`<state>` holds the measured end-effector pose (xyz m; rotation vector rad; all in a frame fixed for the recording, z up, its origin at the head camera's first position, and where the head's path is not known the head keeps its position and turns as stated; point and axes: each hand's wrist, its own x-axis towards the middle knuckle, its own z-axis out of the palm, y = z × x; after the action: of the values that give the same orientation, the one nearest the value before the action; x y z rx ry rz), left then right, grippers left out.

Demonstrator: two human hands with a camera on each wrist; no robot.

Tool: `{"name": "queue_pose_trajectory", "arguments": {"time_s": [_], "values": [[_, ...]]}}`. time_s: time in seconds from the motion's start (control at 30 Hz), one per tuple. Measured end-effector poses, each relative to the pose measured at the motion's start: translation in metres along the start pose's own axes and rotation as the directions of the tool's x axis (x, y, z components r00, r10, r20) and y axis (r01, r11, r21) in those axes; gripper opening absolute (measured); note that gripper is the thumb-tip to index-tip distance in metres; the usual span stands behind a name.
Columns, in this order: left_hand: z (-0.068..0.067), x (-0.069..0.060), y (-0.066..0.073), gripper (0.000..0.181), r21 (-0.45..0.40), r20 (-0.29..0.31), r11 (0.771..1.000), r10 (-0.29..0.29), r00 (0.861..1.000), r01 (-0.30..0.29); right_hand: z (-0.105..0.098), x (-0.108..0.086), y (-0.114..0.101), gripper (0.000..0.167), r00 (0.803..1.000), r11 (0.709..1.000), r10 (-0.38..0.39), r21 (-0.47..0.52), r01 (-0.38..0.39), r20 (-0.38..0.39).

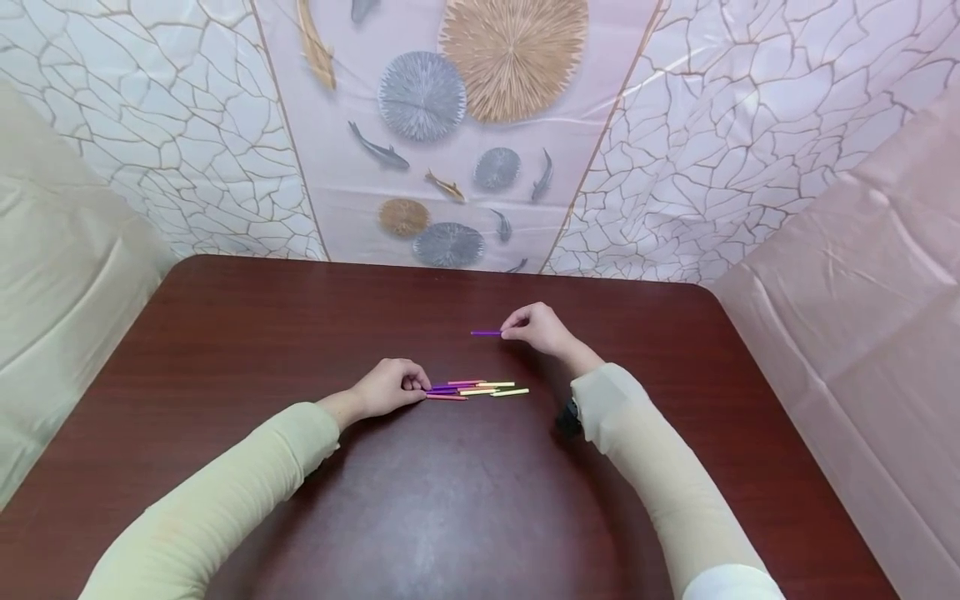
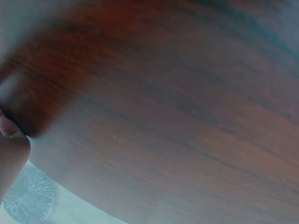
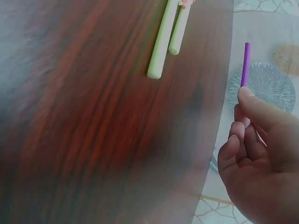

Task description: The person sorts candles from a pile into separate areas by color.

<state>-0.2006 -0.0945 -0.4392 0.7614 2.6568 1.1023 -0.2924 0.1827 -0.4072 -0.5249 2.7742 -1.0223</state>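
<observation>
A patterned backdrop (image 1: 495, 171) of round, finely rayed discs, fish and crackle-veined side panels hangs beyond a dark red-brown table (image 1: 420, 492), whose streaked grain and soft sheen suggest polished wood.

The right hand (image 1: 542, 330) pinches one end of a purple stick (image 1: 484, 333) between thumb and fingertips, the others loosely curled; the stick's free end points toward the left-hand side. The left hand (image 1: 387, 387) lies lower and nearer the body, its fingers bent and its fingertips at the near ends of a loose pile of sticks (image 1: 476, 390). I cannot tell whether it grips any or merely steadies them; its wrist view shows little more than a fingertip.

The step in hand appears to be handling one stick apart from the pile; the next move probably calls for keeping that pinch light and level while the left hand leaves the others undisturbed.

The sticks are thin, straight and matt, in purple, pinkish red, orange and yellow-green. Close to the right hand's camera, two yellow-green sticks (image 3: 161, 44) show rounded sides and blunt ends.
</observation>
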Motion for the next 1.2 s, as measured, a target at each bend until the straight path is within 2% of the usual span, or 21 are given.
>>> {"name": "queue_pose_trajectory", "arguments": {"time_s": [0.17, 0.4, 0.73, 0.83, 1.03, 1.2], "values": [[0.002, 0.001, -0.002, 0.005, 0.003, -0.005, 1.0, 0.02, 1.0, -0.02, 0.007, 0.009, 0.003, 0.012, 0.999, 0.999, 0.034, -0.011, -0.034, -0.01], [0.003, 0.002, 0.003, 0.004, -0.006, 0.005, 1.0, 0.029, 1.0, -0.028, 0.014, 0.015, 0.018, 0.013, 0.994, 0.992, 0.11, -0.057, -0.111, -0.019], [0.001, 0.001, -0.002, 0.005, -0.004, -0.01, 1.0, 0.011, 1.0, -0.011, 0.015, 0.022, 0.018, 0.015, 0.994, 0.993, 0.106, -0.049, -0.105, 0.014], [0.0, 0.0, -0.002, 0.004, -0.006, -0.013, 1.0, 0.012, 1.0, -0.012, 0.015, 0.022, 0.016, 0.018, 0.993, 0.993, 0.116, -0.028, -0.115, 0.017], [0.002, 0.001, -0.001, 0.005, 0.0, -0.013, 1.0, 0.026, 1.0, -0.026, 0.01, 0.014, 0.013, 0.023, 0.988, 0.983, 0.155, 0.101, -0.156, 0.011], [0.002, 0.001, -0.004, 0.004, 0.007, -0.01, 1.0, 0.014, 1.0, -0.014, 0.002, 0.001, 0.006, 0.024, 0.99, 0.979, 0.142, 0.146, -0.142, 0.008]]}}
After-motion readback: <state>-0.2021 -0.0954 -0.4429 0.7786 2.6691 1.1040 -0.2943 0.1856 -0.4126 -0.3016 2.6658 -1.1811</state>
